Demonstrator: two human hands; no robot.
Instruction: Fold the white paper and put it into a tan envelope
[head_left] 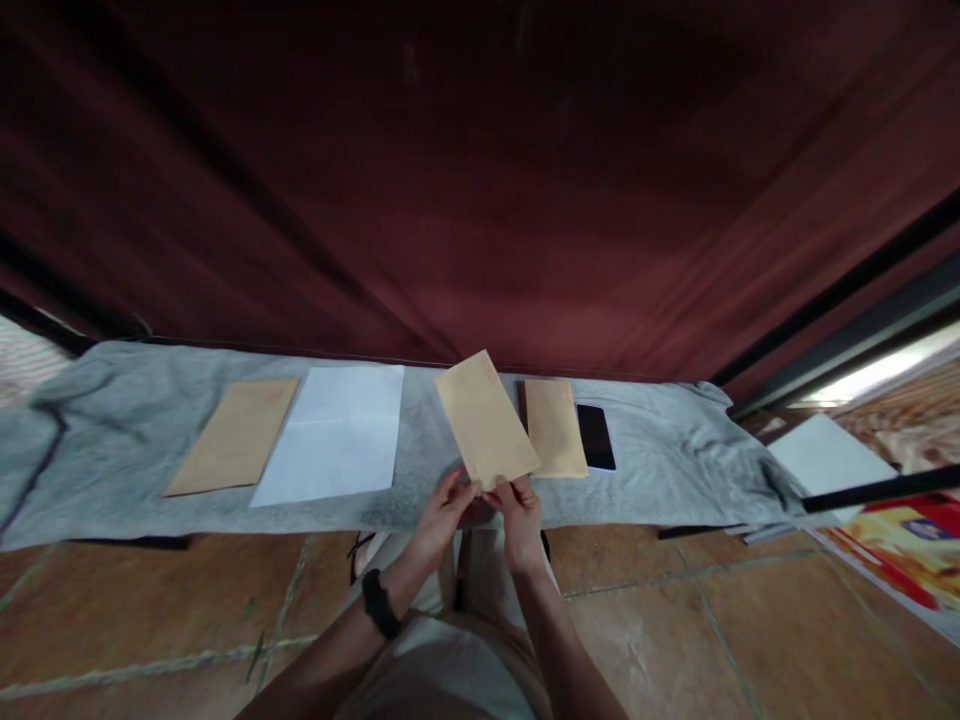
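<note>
A: Nearest first. Left hand (441, 512), black band on the wrist, and right hand (519, 512), both closed to a pinch on the near edge of one envelope (486, 418).

B: Lifted or lying flat?

A: Lifted, tilted, near end low at the fingertips, far end leaning left. It hangs over the near edge of the grey cloth (660, 450). Fingers curled, thumbs on top, nothing else in either hand. Holding it by one short edge keeps its whole face turned up to the eye, I'd judge.

B: Behind it?

A: On the cloth, just right of the held one, a stack of envelopes (556, 428); a dark phone (595, 436) touches its right side. To the left, a white sheet (336, 432), then a single envelope (238, 434) beside it. All laid in a row, each within arm's reach.

B: Farthest?

A: A dark red curtain (480, 200) behind the cloth. Far right, more white paper (825, 452) on the floor.
</note>
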